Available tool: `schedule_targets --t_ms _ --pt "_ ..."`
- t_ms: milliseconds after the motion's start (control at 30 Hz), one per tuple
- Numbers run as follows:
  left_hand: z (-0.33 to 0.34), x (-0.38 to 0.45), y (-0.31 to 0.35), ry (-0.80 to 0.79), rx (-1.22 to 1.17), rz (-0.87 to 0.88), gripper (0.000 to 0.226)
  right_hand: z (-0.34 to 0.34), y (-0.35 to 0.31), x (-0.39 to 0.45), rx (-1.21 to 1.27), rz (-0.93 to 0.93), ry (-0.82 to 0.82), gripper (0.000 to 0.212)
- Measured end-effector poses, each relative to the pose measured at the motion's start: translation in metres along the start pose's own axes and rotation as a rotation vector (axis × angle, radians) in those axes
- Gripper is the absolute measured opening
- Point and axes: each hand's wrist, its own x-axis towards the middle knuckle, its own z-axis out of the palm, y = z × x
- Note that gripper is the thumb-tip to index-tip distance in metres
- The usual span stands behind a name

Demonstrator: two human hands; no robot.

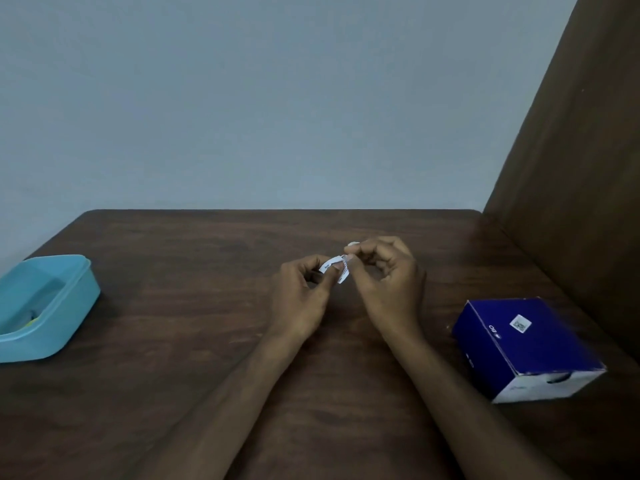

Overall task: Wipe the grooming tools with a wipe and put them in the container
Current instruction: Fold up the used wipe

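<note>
A dark brown wooden surface [173, 393] fills the lower half of the view, with a pale grey-blue wall [242, 98] behind it and a tall brown panel [581, 168] rising at the right edge. At the right, near that panel, lies a dark blue box [519, 337] with a white end face and a small white label on top. At the far left, well apart from the hands, sits the light blue container [65, 303], open at the top; something small lies inside it, too dim to tell what. Both bare forearms reach in from the bottom and meet above the middle of the surface. The left hand [304, 296] has a narrow grip, its curled fingers and thumb pinching one end of a small white wipe packet [335, 268] with dark print. The right hand [384, 271] has the same narrow grip, thumb and forefinger pinching the other end of the packet, which bends between the two hands, held clear of the surface
</note>
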Motion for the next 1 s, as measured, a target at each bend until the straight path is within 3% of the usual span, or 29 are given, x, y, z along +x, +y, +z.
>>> schedule_targets --t_ms 133,600,1000 --pt "0.0 0.0 0.001 -0.009 -0.008 -0.001 0.015 0.0 -0.001 -0.002 -0.091 -0.177 0.005 0.016" --pt "0.0 0.001 -0.002 -0.042 -0.037 -0.001 0.026 -0.008 0.005 0.002 -0.223 -0.345 -0.007 0.013" --pt "0.0 -0.002 0.001 0.012 0.136 0.026 0.022 -0.009 0.008 0.003 -0.252 -0.332 -0.031 0.009"
